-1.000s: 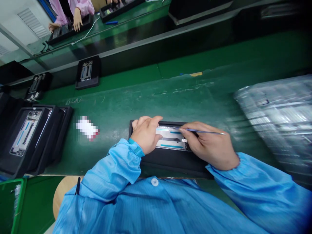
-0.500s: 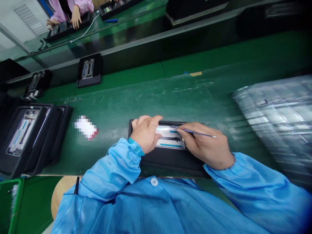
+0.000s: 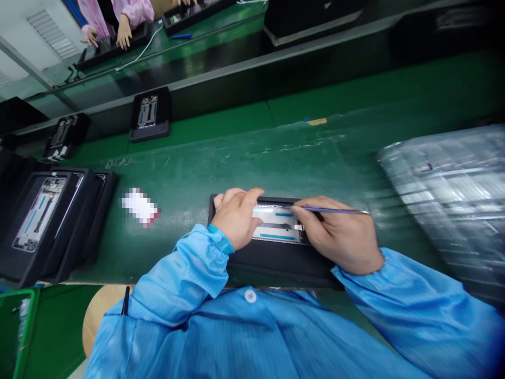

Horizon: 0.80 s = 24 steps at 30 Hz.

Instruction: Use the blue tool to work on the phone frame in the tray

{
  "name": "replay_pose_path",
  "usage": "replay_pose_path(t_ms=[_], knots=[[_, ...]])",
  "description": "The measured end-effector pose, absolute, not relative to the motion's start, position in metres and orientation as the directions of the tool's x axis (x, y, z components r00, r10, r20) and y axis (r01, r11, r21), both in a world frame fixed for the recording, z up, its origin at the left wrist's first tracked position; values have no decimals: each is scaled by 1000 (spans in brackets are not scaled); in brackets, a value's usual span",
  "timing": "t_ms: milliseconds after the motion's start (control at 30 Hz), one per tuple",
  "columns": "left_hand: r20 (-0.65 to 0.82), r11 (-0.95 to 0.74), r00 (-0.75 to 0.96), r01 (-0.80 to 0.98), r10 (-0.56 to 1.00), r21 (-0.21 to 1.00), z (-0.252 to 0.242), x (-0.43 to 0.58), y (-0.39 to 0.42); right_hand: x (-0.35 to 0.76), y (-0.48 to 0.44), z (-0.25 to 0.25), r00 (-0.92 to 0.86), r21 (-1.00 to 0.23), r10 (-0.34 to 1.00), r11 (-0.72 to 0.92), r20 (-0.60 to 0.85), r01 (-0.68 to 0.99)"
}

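Phone frame (image 3: 272, 220) lies flat in a black tray (image 3: 276, 266), long axis across the view: pale metal-looking panel, rounded corners, two blue strips (image 3: 278, 237) and one dark strip (image 3: 274, 226), small bright metal tab (image 3: 299, 227) at the 3 o'clock end. Left hand (image 3: 236, 218) sits over the frame's 9 o'clock end, fingers curled over it, holding it down. Right hand (image 3: 339, 234) is closed in a pen grip on a thin tool (image 3: 331, 210), blue shaft, bright metal end, lying along the frame's top edge; the working tip is hidden by the fingers, so contact can't be confirmed. Both cuffs are blue smock sleeves (image 3: 414, 310), glossy, finely ribbed. Green bench mat (image 3: 236, 158), scuffed, surrounds the tray. At 9 o'clock, a pixel-blurred white item (image 3: 139, 207), then stacked black trays (image 3: 59, 221) holding another frame (image 3: 39, 213). At 3 o'clock, a clear plastic-wrapped stack (image 3: 445, 210), motion-blurred, just beyond the right hand. At 11 o'clock, two more black trays (image 3: 150, 129) on the mat's far edge. Beyond them, a raised bench with a co-worker's hand (image 3: 124, 31) and pink sleeve (image 3: 132, 10) over a tray. At 7 o'clock, a wooden stool (image 3: 100, 316) and a green bin (image 3: 19, 331).
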<state>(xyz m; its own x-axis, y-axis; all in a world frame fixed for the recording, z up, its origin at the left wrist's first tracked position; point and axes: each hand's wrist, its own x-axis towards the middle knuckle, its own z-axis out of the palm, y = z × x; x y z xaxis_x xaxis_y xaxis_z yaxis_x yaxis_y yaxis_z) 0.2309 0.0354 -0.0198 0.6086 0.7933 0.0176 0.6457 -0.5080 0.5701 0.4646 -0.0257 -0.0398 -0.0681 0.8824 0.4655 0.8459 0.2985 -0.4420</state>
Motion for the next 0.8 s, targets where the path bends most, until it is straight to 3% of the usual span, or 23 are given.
replay_pose_path(t_ms=[267, 400, 467, 533, 633, 733, 800], knots=[[11, -490, 595, 651, 803, 579, -20, 232, 35, 465, -25, -38, -94, -451, 855, 359, 511, 817], [102, -511, 560, 647, 822, 567, -15, 226, 32, 476, -49, -21, -67, -509, 818, 417, 571, 753], [202, -527, 508, 649, 837, 550, -8, 219, 30, 475, -67, -15, -234, -451, 814, 506, 531, 736], [316, -537, 435, 656, 843, 531, 2, 206, 28, 464, -81, -15, -440, -372, 813, 571, 382, 732], [447, -541, 334, 677, 830, 499, 18, 180, 22, 440, -87, -22, -561, -262, 805, 594, 195, 761], [527, -528, 261, 718, 809, 454, 27, 144, 11, 428, -75, -28, -629, -181, 760, 649, 161, 739], [558, -482, 192, 761, 807, 435, 27, 115, 2, 436, -51, -27, -635, -163, 741, 669, 217, 725]])
